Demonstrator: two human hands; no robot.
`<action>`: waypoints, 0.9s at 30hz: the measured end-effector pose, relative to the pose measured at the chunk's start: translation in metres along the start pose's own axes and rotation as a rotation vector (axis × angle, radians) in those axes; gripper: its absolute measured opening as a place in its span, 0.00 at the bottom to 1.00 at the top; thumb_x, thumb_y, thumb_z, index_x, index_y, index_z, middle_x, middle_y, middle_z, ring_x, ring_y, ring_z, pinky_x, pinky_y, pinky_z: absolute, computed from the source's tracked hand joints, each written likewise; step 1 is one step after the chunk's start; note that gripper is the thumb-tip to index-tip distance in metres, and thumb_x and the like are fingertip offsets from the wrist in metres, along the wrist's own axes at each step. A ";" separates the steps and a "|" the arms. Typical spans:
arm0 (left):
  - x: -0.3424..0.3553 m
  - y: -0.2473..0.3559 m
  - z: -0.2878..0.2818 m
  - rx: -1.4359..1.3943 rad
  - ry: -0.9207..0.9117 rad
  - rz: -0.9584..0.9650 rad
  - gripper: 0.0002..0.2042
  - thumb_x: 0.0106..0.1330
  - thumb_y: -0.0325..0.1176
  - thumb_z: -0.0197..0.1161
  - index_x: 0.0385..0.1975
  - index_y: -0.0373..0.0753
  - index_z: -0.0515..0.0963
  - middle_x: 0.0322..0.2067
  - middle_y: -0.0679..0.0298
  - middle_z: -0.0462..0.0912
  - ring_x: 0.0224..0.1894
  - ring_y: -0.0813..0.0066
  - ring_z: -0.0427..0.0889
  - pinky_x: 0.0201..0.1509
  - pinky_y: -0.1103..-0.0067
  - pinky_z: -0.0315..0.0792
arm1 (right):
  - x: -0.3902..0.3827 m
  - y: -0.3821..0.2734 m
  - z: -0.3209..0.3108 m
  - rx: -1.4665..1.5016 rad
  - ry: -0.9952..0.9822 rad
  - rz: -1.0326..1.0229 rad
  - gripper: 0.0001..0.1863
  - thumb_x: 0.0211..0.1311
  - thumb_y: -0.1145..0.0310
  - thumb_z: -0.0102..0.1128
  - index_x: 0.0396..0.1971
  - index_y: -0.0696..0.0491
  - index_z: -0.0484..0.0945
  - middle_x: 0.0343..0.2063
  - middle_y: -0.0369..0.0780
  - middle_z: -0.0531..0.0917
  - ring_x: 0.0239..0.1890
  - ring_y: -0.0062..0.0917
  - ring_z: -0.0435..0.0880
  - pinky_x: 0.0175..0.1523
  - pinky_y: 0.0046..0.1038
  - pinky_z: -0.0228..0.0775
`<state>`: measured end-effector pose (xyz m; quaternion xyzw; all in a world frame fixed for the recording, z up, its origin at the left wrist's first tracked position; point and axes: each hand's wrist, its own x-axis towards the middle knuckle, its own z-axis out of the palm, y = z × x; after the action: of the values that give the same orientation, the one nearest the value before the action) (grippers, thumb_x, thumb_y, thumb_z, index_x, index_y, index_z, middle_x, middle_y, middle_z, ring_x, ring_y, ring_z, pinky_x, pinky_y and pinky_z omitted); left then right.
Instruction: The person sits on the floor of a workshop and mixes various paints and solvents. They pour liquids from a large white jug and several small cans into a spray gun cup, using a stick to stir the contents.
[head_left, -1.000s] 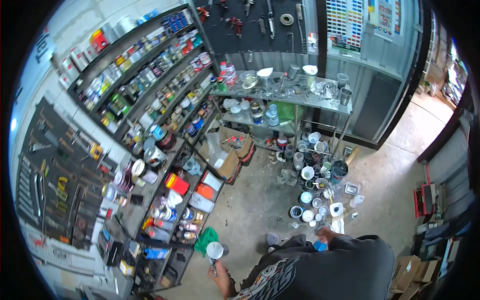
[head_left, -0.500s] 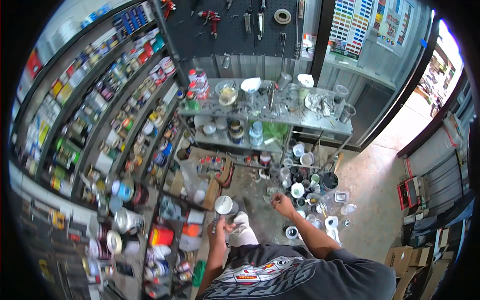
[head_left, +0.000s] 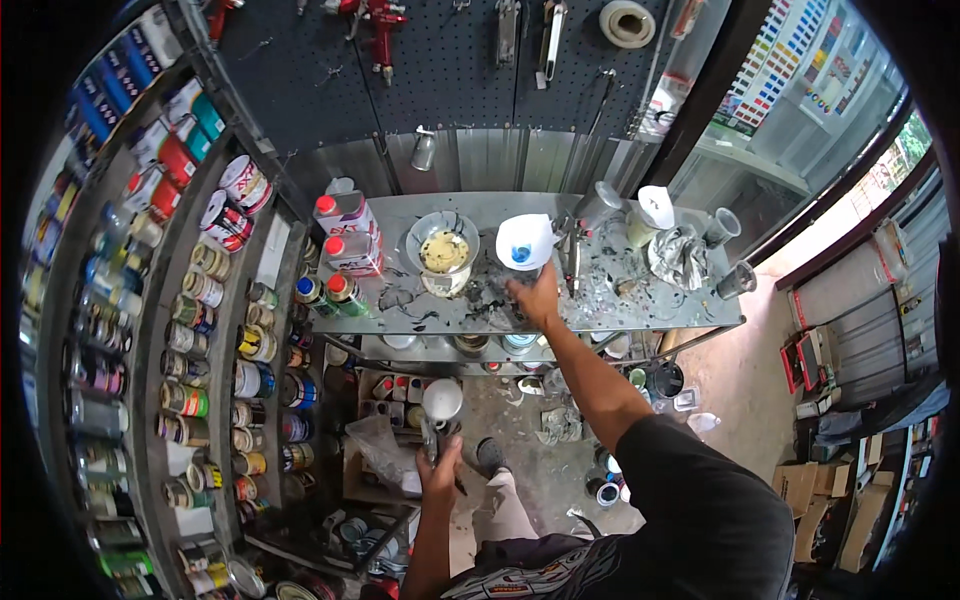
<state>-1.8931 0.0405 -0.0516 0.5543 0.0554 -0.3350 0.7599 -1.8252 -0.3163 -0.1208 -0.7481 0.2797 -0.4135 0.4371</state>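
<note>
My left hand [head_left: 440,460] is closed on a spray gun with a pale cup on top [head_left: 442,400], held low in front of the workbench. My right hand [head_left: 530,293] reaches onto the stained metal bench [head_left: 420,318], its fingers closed around a dark container under a white cone-shaped paper strainer [head_left: 522,236] with blue at its middle. Left of it sits a shallow dish with yellowish contents [head_left: 443,250]. To the right are a metal tool [head_left: 575,260], a second white strainer [head_left: 654,208] and crumpled foil [head_left: 680,262].
Shelves of paint cans [head_left: 185,400] line the left. A pegboard [head_left: 460,95] with spray guns is above the bench. Cups and buckets [head_left: 668,380] stand on the floor below. A doorway [head_left: 800,240] and cardboard boxes [head_left: 800,490] are at the right.
My view has moved up to the bench. My right hand has risen from over the floor clutter to the strainer's container. My left hand still holds the spray gun.
</note>
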 end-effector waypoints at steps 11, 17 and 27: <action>0.105 0.013 0.082 0.028 -0.254 0.219 0.19 0.53 0.20 0.67 0.43 0.33 0.67 0.57 0.53 0.70 0.62 0.66 0.66 0.64 0.64 0.63 | -0.074 -0.047 -0.055 0.066 -0.137 0.118 0.24 0.43 0.67 0.71 0.43 0.59 0.76 0.37 0.45 0.83 0.41 0.34 0.83 0.47 0.32 0.73; 0.077 -0.012 0.125 0.048 -0.479 0.242 0.30 0.48 0.21 0.70 0.53 0.33 0.65 0.55 0.55 0.71 0.60 0.67 0.69 0.64 0.64 0.63 | -0.131 -0.107 -0.137 0.009 -0.257 0.186 0.27 0.43 0.62 0.72 0.44 0.57 0.76 0.37 0.46 0.83 0.35 0.34 0.83 0.40 0.31 0.74; -0.013 -0.086 0.168 0.368 -0.275 0.307 0.33 0.44 0.23 0.73 0.55 0.32 0.70 0.48 0.57 0.77 0.48 0.67 0.77 0.54 0.73 0.72 | -0.177 -0.158 -0.266 -0.067 -0.274 0.186 0.32 0.43 0.76 0.54 0.55 0.57 0.67 0.52 0.52 0.73 0.54 0.47 0.73 0.58 0.38 0.66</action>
<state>-2.0002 -0.1156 -0.0514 0.6342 -0.1946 -0.2924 0.6888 -2.1348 -0.2183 0.0266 -0.7825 0.2992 -0.2559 0.4823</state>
